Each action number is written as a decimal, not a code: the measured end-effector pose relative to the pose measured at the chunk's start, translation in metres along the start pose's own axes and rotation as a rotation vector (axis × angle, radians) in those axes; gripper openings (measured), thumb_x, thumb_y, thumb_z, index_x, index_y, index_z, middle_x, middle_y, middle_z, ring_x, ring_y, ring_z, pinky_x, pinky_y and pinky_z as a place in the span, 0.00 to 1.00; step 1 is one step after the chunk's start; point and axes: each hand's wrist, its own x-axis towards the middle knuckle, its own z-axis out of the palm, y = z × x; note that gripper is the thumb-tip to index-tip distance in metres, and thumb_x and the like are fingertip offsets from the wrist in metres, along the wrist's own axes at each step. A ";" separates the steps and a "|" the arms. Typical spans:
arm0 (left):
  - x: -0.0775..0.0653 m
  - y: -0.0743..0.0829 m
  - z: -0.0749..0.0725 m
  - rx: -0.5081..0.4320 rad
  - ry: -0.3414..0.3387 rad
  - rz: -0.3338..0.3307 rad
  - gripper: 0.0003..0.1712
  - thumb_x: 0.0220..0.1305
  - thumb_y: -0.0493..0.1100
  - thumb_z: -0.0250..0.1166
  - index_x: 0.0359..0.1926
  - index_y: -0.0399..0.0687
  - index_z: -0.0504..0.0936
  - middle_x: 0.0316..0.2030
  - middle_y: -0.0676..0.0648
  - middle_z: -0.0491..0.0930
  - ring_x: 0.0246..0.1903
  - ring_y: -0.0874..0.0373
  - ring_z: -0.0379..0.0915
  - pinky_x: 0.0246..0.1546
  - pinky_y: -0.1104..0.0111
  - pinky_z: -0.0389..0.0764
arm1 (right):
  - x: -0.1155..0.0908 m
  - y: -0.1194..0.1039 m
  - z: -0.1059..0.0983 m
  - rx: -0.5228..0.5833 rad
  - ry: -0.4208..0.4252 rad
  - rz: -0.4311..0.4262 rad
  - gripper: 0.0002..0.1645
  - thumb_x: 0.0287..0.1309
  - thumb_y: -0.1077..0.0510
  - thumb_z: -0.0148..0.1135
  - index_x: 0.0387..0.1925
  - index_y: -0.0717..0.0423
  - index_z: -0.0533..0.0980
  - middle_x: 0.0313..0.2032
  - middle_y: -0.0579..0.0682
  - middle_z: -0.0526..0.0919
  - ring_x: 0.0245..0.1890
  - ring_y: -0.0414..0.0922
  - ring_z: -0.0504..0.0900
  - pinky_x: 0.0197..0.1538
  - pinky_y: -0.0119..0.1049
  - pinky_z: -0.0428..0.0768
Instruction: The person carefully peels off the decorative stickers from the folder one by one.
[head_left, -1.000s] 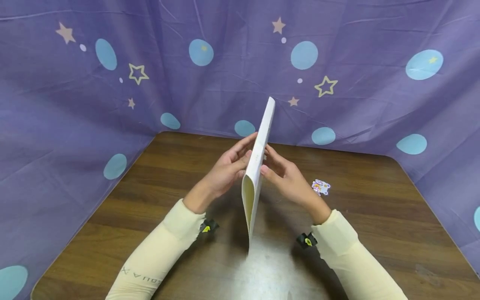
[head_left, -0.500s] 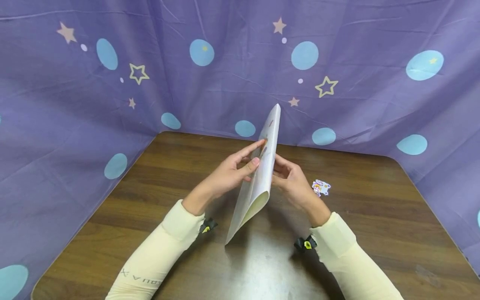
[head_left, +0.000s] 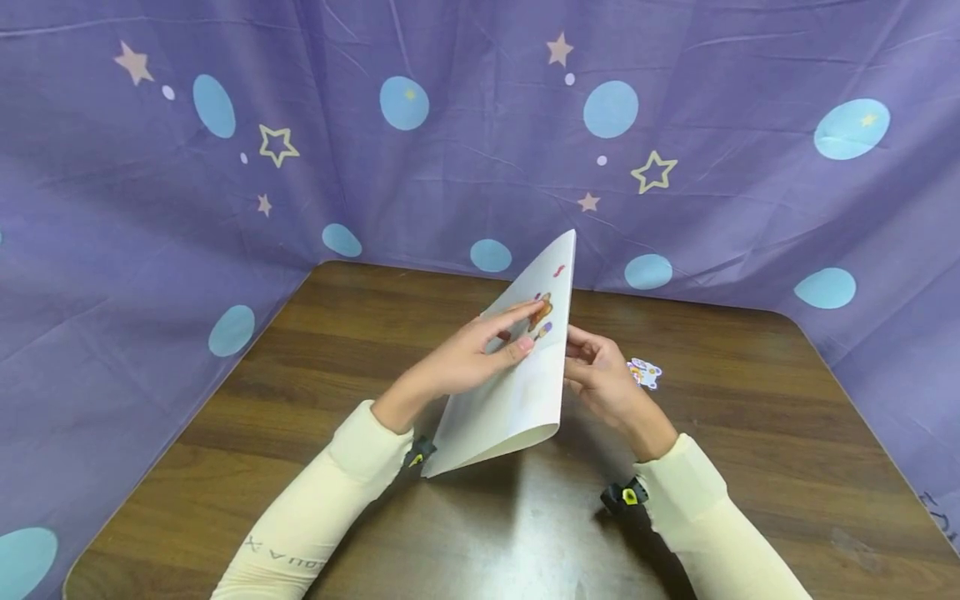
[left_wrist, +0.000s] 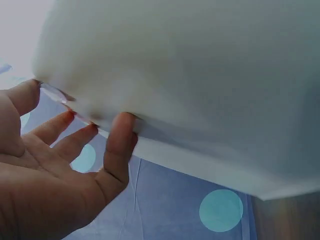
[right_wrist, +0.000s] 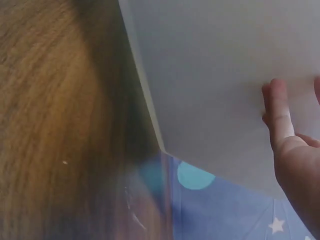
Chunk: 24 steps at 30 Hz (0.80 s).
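A folded white sheet of paper (head_left: 517, 400) stands tilted between both hands, its fold along the right side and its lower end bulging. Small coloured pictures, one a brown figure (head_left: 541, 313), show on its left face. My left hand (head_left: 468, 357) lies against that face, thumb and fingers spread and fairly straight; in the left wrist view its fingertips (left_wrist: 122, 120) touch the paper. From the other side, my right hand (head_left: 603, 379) supports the paper, its fingertips partly hidden behind the fold. The right wrist view shows its extended fingers (right_wrist: 278, 100) against the plain right face.
A small bear-shaped cutout (head_left: 647, 372) lies on the wooden table (head_left: 750, 467), just beyond the right hand. Black wrist cameras (head_left: 625, 497) hang under the cuffs. A purple curtain (head_left: 480, 175) with stars and blue spots surrounds the table.
The paper has turned from nearly edge-on to show its printed left face, and its upper corner has moved right and down. The right hand has shifted slightly right; the left hand follows the face.
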 end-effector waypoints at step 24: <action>0.000 -0.003 0.026 0.347 -0.032 -0.113 0.35 0.76 0.55 0.58 0.79 0.55 0.61 0.78 0.49 0.58 0.75 0.59 0.55 0.61 0.58 0.65 | -0.009 -0.026 -0.009 -0.221 0.193 0.247 0.33 0.74 0.57 0.58 0.67 0.78 0.63 0.57 0.66 0.80 0.46 0.48 0.88 0.51 0.43 0.86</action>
